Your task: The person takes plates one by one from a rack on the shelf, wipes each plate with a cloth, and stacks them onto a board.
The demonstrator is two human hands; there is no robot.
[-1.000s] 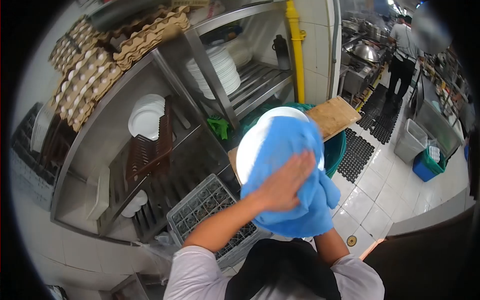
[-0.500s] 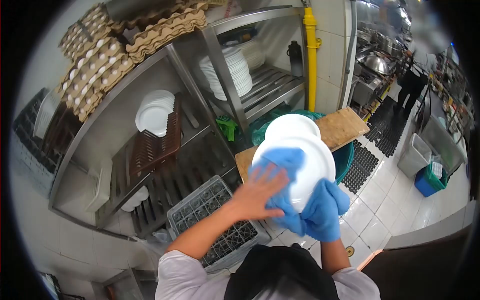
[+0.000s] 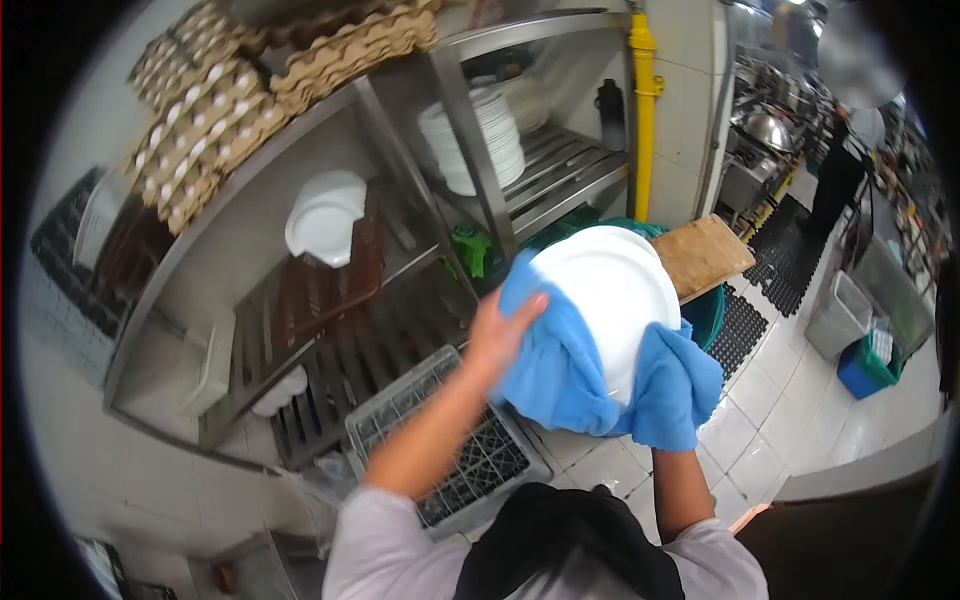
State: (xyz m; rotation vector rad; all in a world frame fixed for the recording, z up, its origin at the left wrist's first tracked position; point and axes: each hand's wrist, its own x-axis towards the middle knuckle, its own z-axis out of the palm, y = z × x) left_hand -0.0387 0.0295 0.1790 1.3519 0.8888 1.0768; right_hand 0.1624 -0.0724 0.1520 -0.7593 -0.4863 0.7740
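Note:
A round white plate is held up in front of me, with the rim of another white plate just behind its top edge. My left hand is closed on a blue cloth and presses it round the plate's left edge. Another part of the cloth wraps my right hand at the plate's lower right edge; the cloth hides those fingers.
Beneath the plates, a wooden board lies across a green-lined bin. A grey glass rack stands below left. Steel shelves hold stacked plates and a brown rack. A person stands at the back right.
My left hand has moved from over the plate's face to its left edge with the cloth, uncovering the white surface. The view has shifted slightly, and the person at the back has turned.

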